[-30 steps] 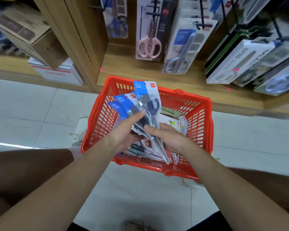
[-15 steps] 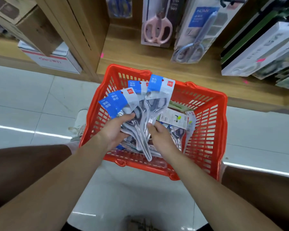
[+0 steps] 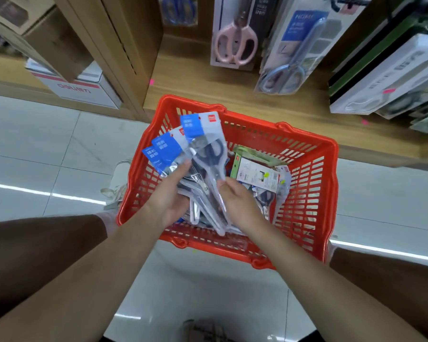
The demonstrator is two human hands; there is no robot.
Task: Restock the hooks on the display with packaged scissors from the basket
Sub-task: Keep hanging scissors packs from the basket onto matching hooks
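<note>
A red plastic basket [image 3: 307, 183] sits on the tiled floor below the wooden display. Over it I hold a fan of blue-topped scissors packs [image 3: 205, 149]. My left hand [image 3: 171, 196] grips the lower packs of the fan, thumb on top. My right hand [image 3: 237, 201] pinches the topmost pack, which holds dark-handled scissors. More packs [image 3: 260, 176], one with a green card, lie loose in the basket. On the display hang pink scissors [image 3: 235, 38] and blue-grey scissors [image 3: 289, 60]; their hooks are mostly cut off by the top edge.
White and dark boxed goods [image 3: 391, 70] hang at the right of the display. Cardboard boxes [image 3: 72, 85] sit on the low shelf at left. A wooden upright [image 3: 124, 50] divides the shelves. My knees flank the basket and a shoe [image 3: 116, 186] shows by its left side.
The packs now fan out more, with the top pack shifted up and right between my hands. The view has tilted down and closer to the basket.
</note>
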